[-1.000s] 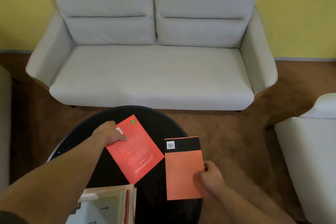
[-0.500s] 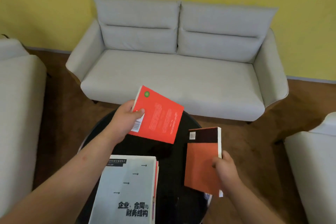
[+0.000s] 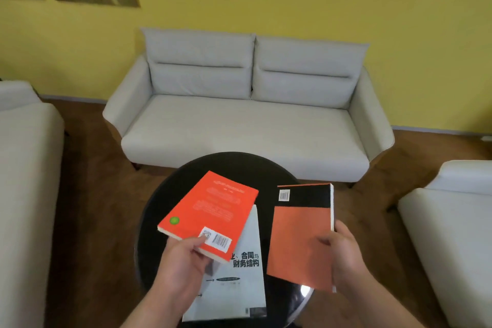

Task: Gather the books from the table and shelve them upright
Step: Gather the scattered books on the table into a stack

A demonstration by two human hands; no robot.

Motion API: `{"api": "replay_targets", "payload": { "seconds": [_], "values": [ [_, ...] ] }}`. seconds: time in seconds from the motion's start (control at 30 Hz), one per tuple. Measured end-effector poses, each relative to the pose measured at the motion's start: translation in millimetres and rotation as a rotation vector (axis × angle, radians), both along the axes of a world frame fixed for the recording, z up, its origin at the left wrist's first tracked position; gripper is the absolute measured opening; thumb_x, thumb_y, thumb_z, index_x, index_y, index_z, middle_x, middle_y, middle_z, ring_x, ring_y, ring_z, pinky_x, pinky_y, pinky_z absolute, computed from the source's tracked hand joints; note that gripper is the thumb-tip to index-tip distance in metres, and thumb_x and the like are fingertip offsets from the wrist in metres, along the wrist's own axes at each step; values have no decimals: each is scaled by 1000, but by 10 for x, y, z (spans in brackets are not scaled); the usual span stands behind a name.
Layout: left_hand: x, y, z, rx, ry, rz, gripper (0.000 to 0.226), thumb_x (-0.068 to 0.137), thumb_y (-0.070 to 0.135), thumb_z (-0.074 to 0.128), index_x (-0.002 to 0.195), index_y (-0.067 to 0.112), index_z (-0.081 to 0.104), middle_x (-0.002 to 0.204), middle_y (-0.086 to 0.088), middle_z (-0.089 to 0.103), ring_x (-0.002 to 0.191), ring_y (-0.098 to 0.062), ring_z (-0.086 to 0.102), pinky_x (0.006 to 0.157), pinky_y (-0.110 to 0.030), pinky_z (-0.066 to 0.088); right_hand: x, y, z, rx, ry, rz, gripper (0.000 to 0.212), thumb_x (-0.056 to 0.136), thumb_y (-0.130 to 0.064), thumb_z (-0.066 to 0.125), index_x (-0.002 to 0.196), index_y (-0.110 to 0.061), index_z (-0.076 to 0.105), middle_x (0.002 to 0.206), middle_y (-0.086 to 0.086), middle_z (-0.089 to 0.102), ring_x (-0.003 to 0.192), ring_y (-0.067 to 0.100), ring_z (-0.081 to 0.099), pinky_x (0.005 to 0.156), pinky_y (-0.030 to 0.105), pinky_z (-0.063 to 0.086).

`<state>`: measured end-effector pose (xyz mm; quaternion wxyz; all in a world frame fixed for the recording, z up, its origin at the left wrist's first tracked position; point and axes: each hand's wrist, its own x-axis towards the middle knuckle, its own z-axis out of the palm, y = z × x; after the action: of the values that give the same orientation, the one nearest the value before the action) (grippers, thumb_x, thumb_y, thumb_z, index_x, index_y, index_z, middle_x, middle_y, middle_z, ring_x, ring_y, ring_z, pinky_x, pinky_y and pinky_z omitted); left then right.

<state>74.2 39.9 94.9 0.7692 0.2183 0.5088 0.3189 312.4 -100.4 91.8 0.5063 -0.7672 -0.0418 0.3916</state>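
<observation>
In front of the yellow wall point(image 3: 319, 8) sits a long grey sofa point(image 3: 239, 128), and just this side of it is the round black table point(image 3: 231, 165). One book lies flat on the table: a big white book point(image 3: 239, 290) with black writing on it. A second ago the other two books were flat on the table too, with a hand on each. Now both are up in the air. The right hand point(image 3: 346, 255) grips the orange book with the black top point(image 3: 298, 237) by its page edge, thumb on the cover, over the right side of the table. The left hand point(image 3: 181, 269) pinches the red book point(image 3: 213, 208) at its near end, thumb on top by the white barcode sticker point(image 3: 218, 241), and holds it tilted just above the white book. The red book has been turned round too, so its little green dot point(image 3: 174, 220) is now at the near end. So two books are gathered and one is left to pick up. No shelf shows here, so I think the shelving has not begun.
</observation>
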Motion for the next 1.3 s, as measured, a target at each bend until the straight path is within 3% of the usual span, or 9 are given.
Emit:
{"api": "replay_targets", "payload": {
  "seconds": [0.17, 0.27, 0.33, 0.47, 0.6, 0.77, 0.93, 1.17, 1.3],
  "values": [
    [-198, -538, -140, -163, -51, -13, 41, 89, -18, 48, 115, 12, 58, 85, -15, 78, 71, -31, 76, 52, -36, 62, -206, -97, 83, 12, -43, 22, 18, 98, -4, 49, 108, -17, 57, 106, 13, 65, 95, 36, 63, 69, 40, 51],
    [-252, -683, -105, -221, -76, -13, 32, 93, -11, 52, 116, 9, 59, 104, -23, 72, 85, -37, 73, 53, -39, 63, -280, -121, 92, 16, -53, 29, 18, 99, -4, 48, 108, -16, 57, 107, 13, 65, 96, 37, 63, 75, 45, 54],
    [-252, -747, -39, -261, -85, -20, 22, 95, -1, 55, 116, 5, 59, 104, -25, 71, 74, -37, 75, 49, -40, 62, -317, -136, 82, 19, -52, 37, 17, 99, -5, 49, 109, -17, 56, 108, 12, 64, 97, 37, 62, 80, 49, 54],
    [-221, -884, 21, -274, -39, -75, 15, 98, 9, 57, 112, 5, 61, 84, -22, 77, 83, -36, 74, 67, -42, 61, -338, -176, 45, 21, -59, 59, 17, 97, -4, 51, 110, -13, 56, 109, 15, 64, 99, 38, 62, 88, 55, 53],
    [-188, -1004, 71, -273, 40, -118, 13, 100, 14, 56, 109, 8, 63, 88, -23, 77, 98, -37, 69, 78, -44, 56, -316, -275, 25, 35, -43, 69, 16, 95, -4, 52, 108, -13, 57, 109, 16, 66, 100, 40, 63, 93, 60, 53],
    [-197, -1109, 97, -274, 219, -254, 35, 101, 31, 54, 108, -1, 64, 99, -26, 74, 97, -38, 69, 76, -43, 57, -256, -471, 75, 50, -33, 112, 16, 96, -4, 51, 106, -15, 57, 107, 16, 67, 98, 39, 66, 87, 54, 55],
    [-310, -1137, 101, -240, 340, -329, 49, 103, 38, 46, 92, -5, 68, 75, -20, 71, 73, -31, 67, 63, -35, 53, -190, -677, 173, 51, -69, 237, 28, 99, -16, 61, 125, -22, 52, 118, 5, 64, 103, 31, 65, 94, 58, 54],
    [-38, -1188, 396, -147, 132, -416, 65, 101, 57, 34, 121, 3, 63, 105, -24, 75, 100, -34, 72, 82, -40, 58, -134, -1018, 505, 184, -177, 440, 26, 87, -19, 78, 106, -34, 68, 110, -8, 69, 102, 20, 66, 75, 31, 60],
    [72, -1203, 518, -226, -98, -431, 82, 97, 65, 35, 122, -7, 66, 117, -28, 70, 75, -28, 75, 63, -31, 61, -116, -1122, 739, 244, -304, 712, 33, 85, -6, 79, 92, -39, 82, 100, -16, 75, 104, 9, 66, 83, 23, 59]
  ]
}}
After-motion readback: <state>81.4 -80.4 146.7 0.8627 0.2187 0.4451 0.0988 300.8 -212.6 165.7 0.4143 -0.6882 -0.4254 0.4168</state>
